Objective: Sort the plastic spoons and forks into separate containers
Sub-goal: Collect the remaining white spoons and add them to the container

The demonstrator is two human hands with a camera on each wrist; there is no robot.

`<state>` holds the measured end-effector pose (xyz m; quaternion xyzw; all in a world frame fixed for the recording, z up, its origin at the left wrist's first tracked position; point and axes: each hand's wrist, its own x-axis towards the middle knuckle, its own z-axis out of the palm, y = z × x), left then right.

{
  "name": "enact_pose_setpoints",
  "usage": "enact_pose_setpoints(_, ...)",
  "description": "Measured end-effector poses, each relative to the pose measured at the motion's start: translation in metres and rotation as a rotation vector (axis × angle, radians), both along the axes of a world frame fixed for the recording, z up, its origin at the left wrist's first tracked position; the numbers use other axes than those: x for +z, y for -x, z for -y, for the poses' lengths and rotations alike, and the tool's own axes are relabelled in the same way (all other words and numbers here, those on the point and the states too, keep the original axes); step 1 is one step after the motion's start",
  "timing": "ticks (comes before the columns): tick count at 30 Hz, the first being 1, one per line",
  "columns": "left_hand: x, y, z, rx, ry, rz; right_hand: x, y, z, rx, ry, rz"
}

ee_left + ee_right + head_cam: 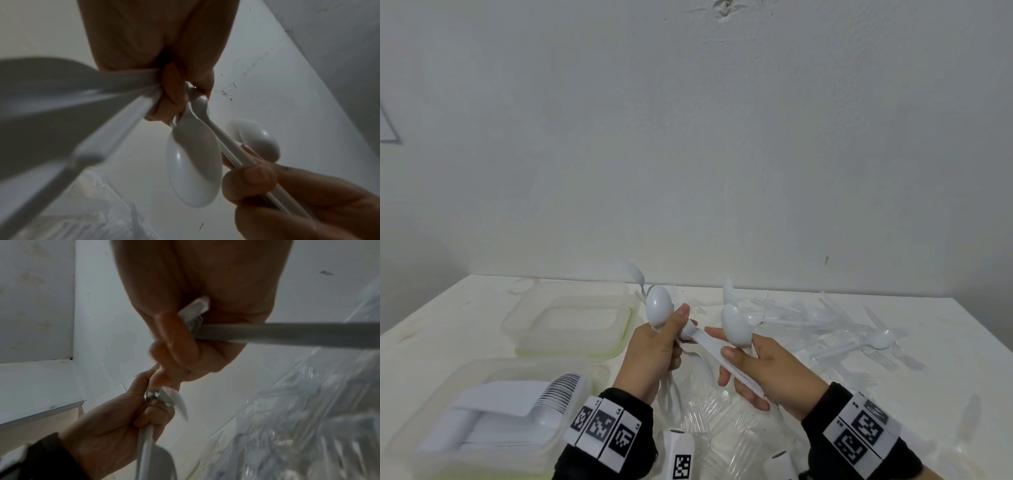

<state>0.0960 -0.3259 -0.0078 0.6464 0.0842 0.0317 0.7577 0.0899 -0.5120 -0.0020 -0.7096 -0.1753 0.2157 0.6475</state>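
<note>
My left hand (654, 353) is curled around a bunch of white plastic spoons (659, 306), their bowls pointing up and away from me. My right hand (763, 370) grips another bunch of white plastic spoons (736, 329) together with the handles of some white plastic forks (709, 346), whose tines reach to the left hand. Both bunches are above the white table (448, 315). At near left a clear rectangular plastic container (482, 411) holds stacked white utensils. Behind it stands a second clear container with a greenish rim (571, 318). A loose pile of clear and white cutlery (842, 329) lies at far right.
</note>
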Motion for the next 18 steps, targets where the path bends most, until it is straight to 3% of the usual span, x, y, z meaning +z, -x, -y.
enact_pose_setpoints(7, 0.001, -0.004, -0.010, -0.035, 0.002, -0.032, 0.014, -0.020, 0.024, -0.120, 0.194, 0.062)
enact_pose_setpoints(13, 0.006, -0.009, -0.011, -0.065, -0.030, -0.072, 0.018, -0.023, 0.029, -0.065, 0.100, -0.031)
enact_pose_setpoints(18, 0.005, -0.006, -0.006, -0.108, -0.031, -0.069, 0.011, -0.023, 0.024, -0.141, 0.010, -0.016)
